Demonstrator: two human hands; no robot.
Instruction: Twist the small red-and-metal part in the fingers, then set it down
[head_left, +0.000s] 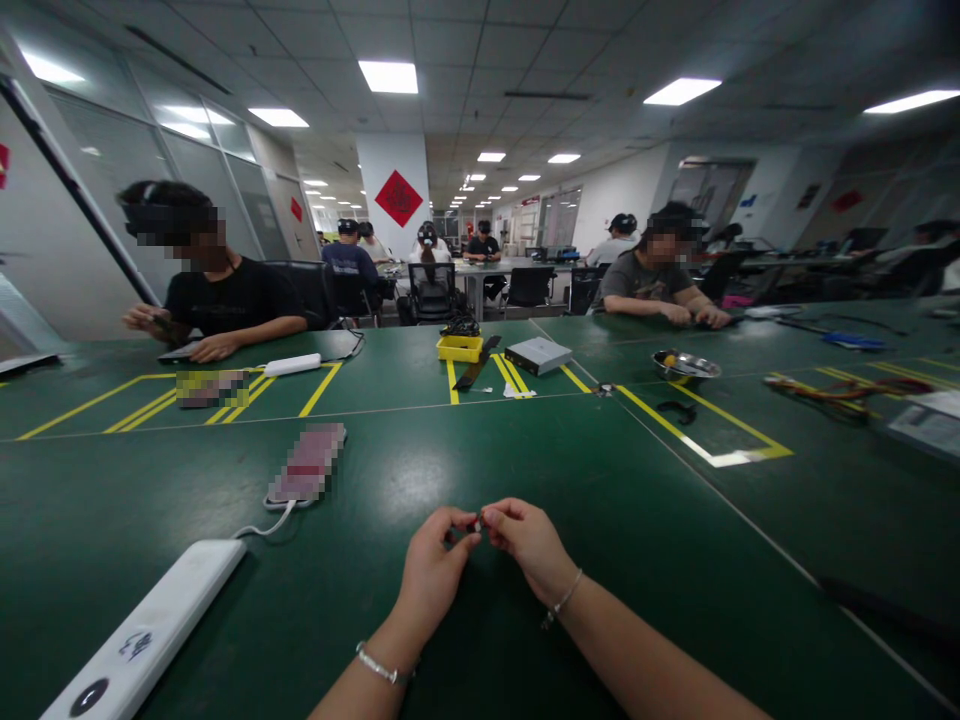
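My left hand [439,560] and my right hand [529,540] meet above the green table [360,620], fingertips almost touching. Between them is a tiny object [477,525] with white, red and dark parts, too small to name. The left thumb and fingers pinch it from one side. On the other side, the right thumb and forefinger are closed at its reddish end; whether this is a second piece I cannot tell. Each wrist wears a thin bracelet.
A white power strip [165,620] and a phone [307,465] on a cable lie to the left. Farther off are a yellow tray [460,348], a grey box-shaped device [538,355] and a metal bowl [686,368]. Two people sit across the table.
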